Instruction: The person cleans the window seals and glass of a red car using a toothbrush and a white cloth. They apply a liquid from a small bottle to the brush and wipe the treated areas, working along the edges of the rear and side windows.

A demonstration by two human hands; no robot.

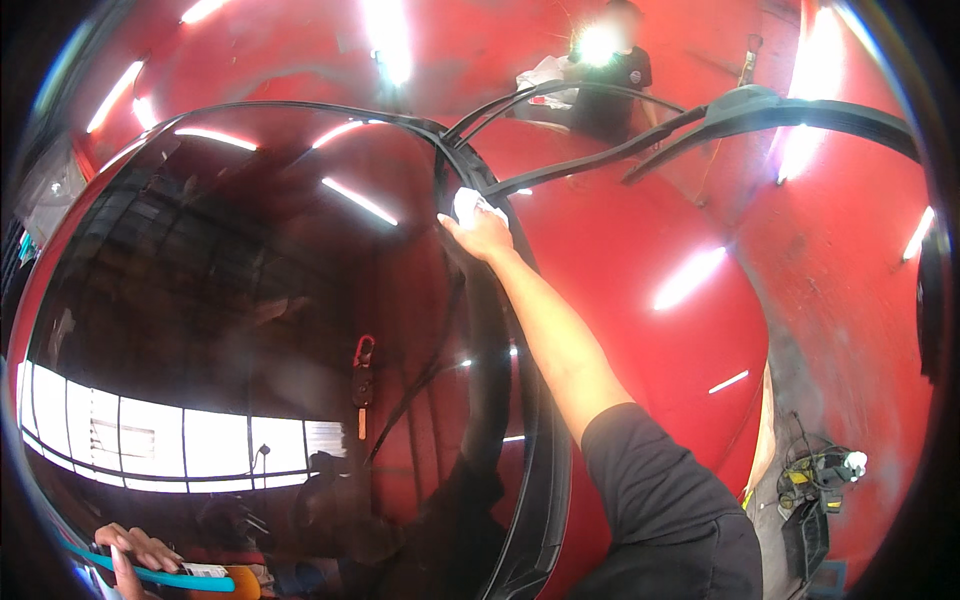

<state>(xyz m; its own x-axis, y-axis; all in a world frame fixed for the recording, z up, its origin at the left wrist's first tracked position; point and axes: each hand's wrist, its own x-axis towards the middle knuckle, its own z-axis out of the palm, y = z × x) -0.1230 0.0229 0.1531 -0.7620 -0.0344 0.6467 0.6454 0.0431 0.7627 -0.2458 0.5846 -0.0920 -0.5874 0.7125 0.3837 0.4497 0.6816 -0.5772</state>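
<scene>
My right hand (482, 234) reaches out to the edge of a dark windshield (250, 280), near the base of the raised wiper arms (600, 157). Its fingers are closed on a crumpled white cloth (470, 204), pressed against the black trim strip there. At the lower left is my left hand (140, 550), its fingers bent around a curved teal strip (180, 578). That strip has a white label and an orange part beside it; what kind of tool it is I cannot make out.
Glossy red car panels (630, 260) surround the glass and mirror bright tube lights. A small dark object with a red loop (362, 385) shows on the glass. Beyond the wipers is another person (610, 95). A yellow-black power tool (815, 480) with a cord stands at lower right.
</scene>
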